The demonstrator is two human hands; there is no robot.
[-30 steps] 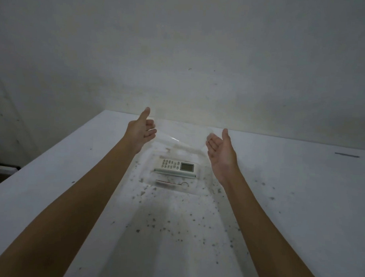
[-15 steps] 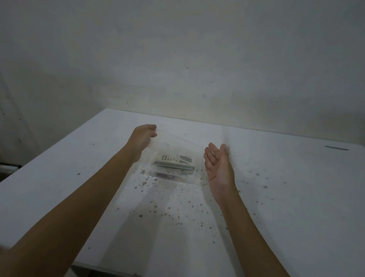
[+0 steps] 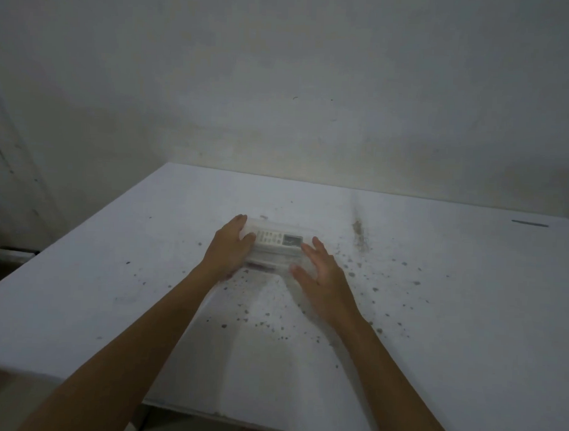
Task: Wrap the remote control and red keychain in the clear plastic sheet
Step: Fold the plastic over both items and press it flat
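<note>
A white remote control [image 3: 278,239] with a small dark screen lies crosswise in the middle of the white table [image 3: 113,274]. Just in front of it lies the red keychain [image 3: 260,266], dim and blurred. The clear plastic sheet [image 3: 276,229] is folded over both and runs toward me as a faint strip down the table. My left hand [image 3: 230,249] presses on the sheet at the remote's left end, fingers curled over it. My right hand [image 3: 320,274] lies flat, fingers spread, on the sheet at the remote's right end.
The table is speckled with dark specks, thickest to the right of the remote. A thin dark stick [image 3: 529,223] lies near the far right edge. A grey wall [image 3: 281,86] stands close behind the table. The table's front edge runs near my forearms.
Both hands came down from raised, palms-in positions and now rest on the sheet at the remote's two ends. The sheet's far part has come down over the remote and keychain.
</note>
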